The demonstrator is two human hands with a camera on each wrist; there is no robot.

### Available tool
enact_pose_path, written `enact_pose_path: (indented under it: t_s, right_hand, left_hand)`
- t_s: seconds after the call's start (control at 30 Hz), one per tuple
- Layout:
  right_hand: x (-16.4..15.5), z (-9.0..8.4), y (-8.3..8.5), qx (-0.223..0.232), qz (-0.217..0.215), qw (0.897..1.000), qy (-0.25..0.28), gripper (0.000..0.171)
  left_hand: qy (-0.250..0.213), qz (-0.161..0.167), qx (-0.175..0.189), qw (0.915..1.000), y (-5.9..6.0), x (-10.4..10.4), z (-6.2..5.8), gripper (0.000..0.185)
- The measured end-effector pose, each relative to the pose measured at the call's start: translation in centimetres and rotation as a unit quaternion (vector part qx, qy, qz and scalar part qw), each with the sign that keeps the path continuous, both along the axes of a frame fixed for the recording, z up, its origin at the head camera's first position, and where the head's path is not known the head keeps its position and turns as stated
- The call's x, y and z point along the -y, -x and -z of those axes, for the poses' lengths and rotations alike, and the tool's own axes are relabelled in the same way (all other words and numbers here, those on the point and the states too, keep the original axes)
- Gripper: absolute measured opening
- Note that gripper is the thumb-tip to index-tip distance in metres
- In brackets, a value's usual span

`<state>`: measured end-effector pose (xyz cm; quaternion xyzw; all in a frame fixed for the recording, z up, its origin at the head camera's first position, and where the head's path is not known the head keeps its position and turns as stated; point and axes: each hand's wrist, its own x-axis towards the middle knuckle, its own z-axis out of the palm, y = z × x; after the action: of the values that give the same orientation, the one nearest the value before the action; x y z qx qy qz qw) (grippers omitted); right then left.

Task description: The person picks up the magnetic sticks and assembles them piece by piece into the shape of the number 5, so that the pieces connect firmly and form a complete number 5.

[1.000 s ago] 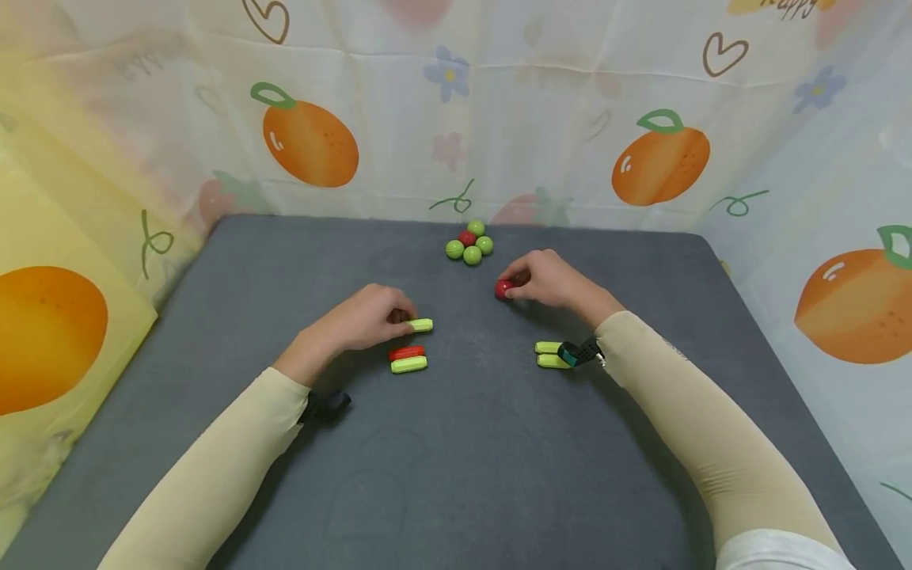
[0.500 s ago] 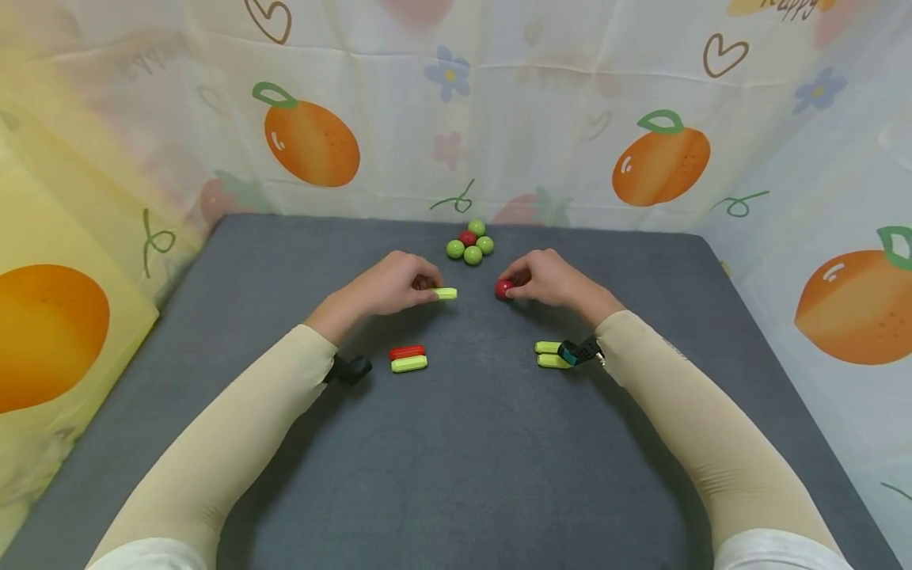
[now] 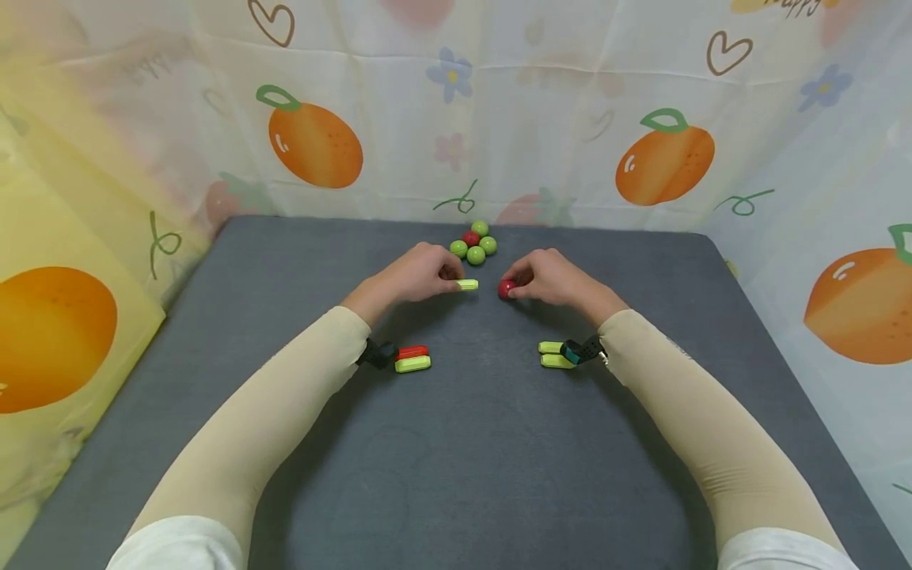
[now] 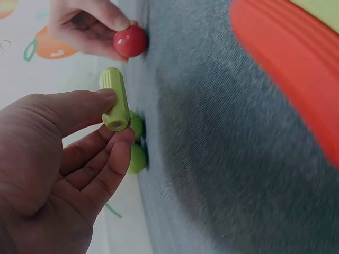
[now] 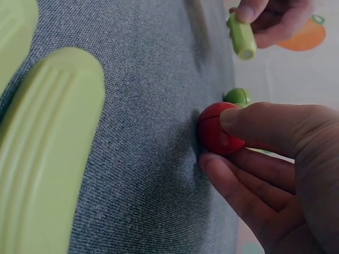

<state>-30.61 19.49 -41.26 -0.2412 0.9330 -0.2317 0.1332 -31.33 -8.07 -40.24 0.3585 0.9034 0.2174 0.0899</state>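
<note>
My left hand (image 3: 426, 273) pinches a small yellow-green ribbed plastic piece (image 4: 114, 84) between thumb and fingers, above the table. In the left wrist view a hole shows in its near end. To its right, my right hand (image 3: 547, 279) grips a red ball (image 5: 214, 129) with thumb and fingertips, low at the tabletop. A gap separates the plastic piece from the ball. Just behind both hands sits a cluster of green balls (image 3: 476, 256) around another red ball (image 3: 470, 238).
Below my left wrist lie a red plastic piece (image 3: 412, 351) and a yellow-green piece (image 3: 413, 364), side by side. Two more yellow-green pieces (image 3: 556, 361) lie by my right wrist, partly hidden by its strap. A patterned cloth (image 3: 399, 119) hangs behind the grey table (image 3: 484, 459).
My left hand has carried the yellow-green piece up from the table, away from me and rightward, closer to the red ball. The right hand has stayed in place with its ball.
</note>
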Motion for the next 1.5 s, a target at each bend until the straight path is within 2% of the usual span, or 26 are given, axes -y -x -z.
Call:
enact_pose_path:
  t_s: [0.27,0.57,0.87,1.37,1.5]
  right_hand:
    - [0.1,0.1,0.1,-0.003,-0.009,1.000,0.010,0.021]
    - [-0.1,0.3,0.0,-0.001,0.004,1.000,0.021,0.021]
    - [-0.4,0.5,-0.2,-0.005,0.011,0.999,0.036,0.023]
    - [0.4,0.5,-0.3,0.003,-0.005,1.000,0.002,0.029]
    - [0.7,0.5,-0.1,-0.004,-0.008,1.000,-0.003,0.025]
  left_hand:
    - [0.030,0.007,-0.008,0.9995,0.5,-1.6,1.1,0.011]
    - [0.051,0.017,-0.012,0.9985,1.0,-3.4,1.4,0.011]
    - [0.048,0.020,-0.011,0.9986,1.2,-4.3,1.5,0.012]
    - [0.058,0.007,-0.001,0.9983,0.8,-4.2,1.6,0.013]
    - [0.054,0.007,0.000,0.9985,0.7,-3.9,1.5,0.013]
